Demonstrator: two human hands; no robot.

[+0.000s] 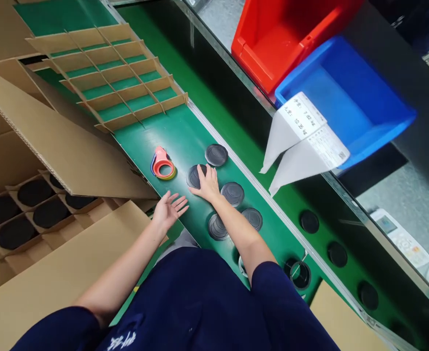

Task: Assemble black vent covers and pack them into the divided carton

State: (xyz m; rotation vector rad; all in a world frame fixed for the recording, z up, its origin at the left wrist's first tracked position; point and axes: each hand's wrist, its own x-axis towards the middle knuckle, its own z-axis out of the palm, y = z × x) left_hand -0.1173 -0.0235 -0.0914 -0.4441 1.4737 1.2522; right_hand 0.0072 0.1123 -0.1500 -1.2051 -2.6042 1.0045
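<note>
My right hand (pixel 209 185) reaches over a black round disc (pixel 192 176) on the green work surface (pixel 144 141), with its fingers and thumb spread across the disc to grip it. The fingers cover part of this disc. My left hand (pixel 168 212) is empty at the near edge of the surface, palm turned up and fingers apart. Several more discs lie around my right forearm, such as the black disc (pixel 216 154) farther back and the black disc (pixel 232 194) beside my wrist. A tape dispenser (pixel 164 169) with red, yellow and blue parts lies beyond my left hand.
An open carton (pixel 27 136) at left holds black discs in cardboard cells. A cardboard divider grid (pixel 115 78) lies at the back. Beyond a metal rail, a green conveyor belt (pixel 324 239) carries discs. A red bin (pixel 258 58) and a blue bin (pixel 363 102) stand behind.
</note>
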